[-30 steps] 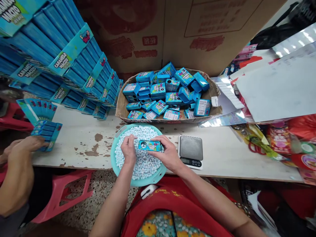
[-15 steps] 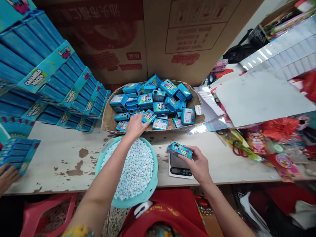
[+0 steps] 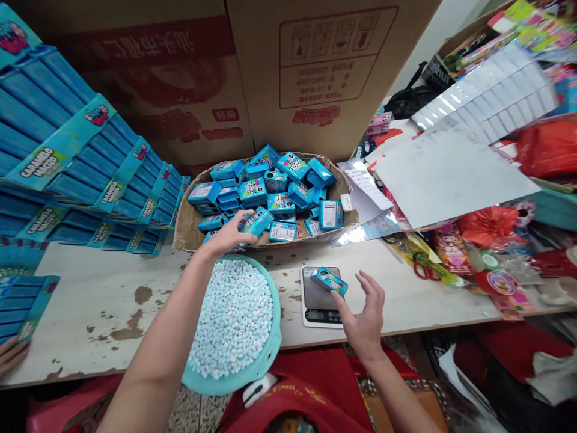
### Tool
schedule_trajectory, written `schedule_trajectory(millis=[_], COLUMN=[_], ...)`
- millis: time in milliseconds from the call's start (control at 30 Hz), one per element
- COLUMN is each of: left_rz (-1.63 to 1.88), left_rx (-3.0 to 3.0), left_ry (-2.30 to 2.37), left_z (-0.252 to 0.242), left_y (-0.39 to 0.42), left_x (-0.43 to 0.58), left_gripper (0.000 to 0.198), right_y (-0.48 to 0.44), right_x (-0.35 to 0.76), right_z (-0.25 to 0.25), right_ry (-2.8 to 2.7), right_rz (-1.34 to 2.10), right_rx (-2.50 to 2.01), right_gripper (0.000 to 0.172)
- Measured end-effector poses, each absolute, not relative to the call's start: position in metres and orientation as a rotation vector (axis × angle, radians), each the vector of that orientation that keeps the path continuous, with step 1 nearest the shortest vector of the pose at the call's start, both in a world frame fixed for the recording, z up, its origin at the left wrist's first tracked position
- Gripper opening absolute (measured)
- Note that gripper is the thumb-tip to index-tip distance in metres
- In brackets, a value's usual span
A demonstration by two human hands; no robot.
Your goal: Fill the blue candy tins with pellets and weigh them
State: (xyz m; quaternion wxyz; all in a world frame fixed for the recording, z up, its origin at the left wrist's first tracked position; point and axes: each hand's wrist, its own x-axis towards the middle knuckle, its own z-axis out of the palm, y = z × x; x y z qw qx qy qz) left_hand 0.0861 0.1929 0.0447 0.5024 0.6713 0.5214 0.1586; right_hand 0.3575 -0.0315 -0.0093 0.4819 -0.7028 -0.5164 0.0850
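My left hand (image 3: 231, 233) reaches over the front of a cut-down cardboard tray (image 3: 181, 231) and grips a small blue candy box (image 3: 258, 221) between thumb and fingers. More such blue boxes lie heaped in the tray. Another blue candy box (image 3: 330, 281) rests slantwise on a kitchen scale (image 3: 311, 300). Just right of it is my right hand (image 3: 364, 310), open, its fingers apart and the thumb close by the box's lower corner. Below my left hand stands a turquoise basin (image 3: 276, 337) full of pale blue and white pebble-like candies (image 3: 234, 319).
Tall stacks of blue display boxes (image 3: 67, 156) stand at the left. Another person's hand (image 3: 13, 355) touches one at the table edge. Large cartons (image 3: 333, 66) form the back. Papers (image 3: 451, 174), red scissors (image 3: 424, 270) and packets crowd the right.
My right hand has let go of its blue box, which now lies on the scale. My left hand has drawn a box slightly up and toward me. The view has shifted a little rightward.
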Motion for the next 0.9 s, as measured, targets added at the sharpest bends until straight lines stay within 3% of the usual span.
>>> schedule_trajectory(millis=[167,300,500,567,667,800,900], left_rz=[0.715,0.803,0.669,0.588,0.641,0.869,0.775], left_rx=[1.032,0.829,1.168,1.224,1.478,1.82,1.98], left_ry=[0.703,0.709,0.907,0.909,1.212,1.927,2.0], left_z=[0.059,0.036,0.04,0.043,0.033,-0.014,-0.051], left_y=[0.081,0.02,-0.009,-0.009,-0.007,-0.004,-0.001], left_x=[0.059,0.066,0.063,0.054,0.03,-0.011,-0.029], left_gripper=[0.087,0.083,0.066,0.047,0.027,0.033,0.044], right_y=[-0.016,-0.006,-0.015,-0.018,-0.023,-0.034,-0.043], right_x=[0.306,0.259,0.241,0.242,0.238,0.23,0.228], right_z=[0.022,0.029,0.02,0.017,0.016,0.013,0.006], right_ry=[-1.254,-1.096,-0.833,-0.771,-0.64,-0.443,-0.352], right_rz=[0.761,1.249,1.703,1.82,1.854,1.896,1.988], right_rx=[-1.404,-1.133,-0.993,-0.907,-0.884,-0.897,-0.923], right_gripper=[0.051,0.076,0.106,0.104,0.089,0.073,0.081])
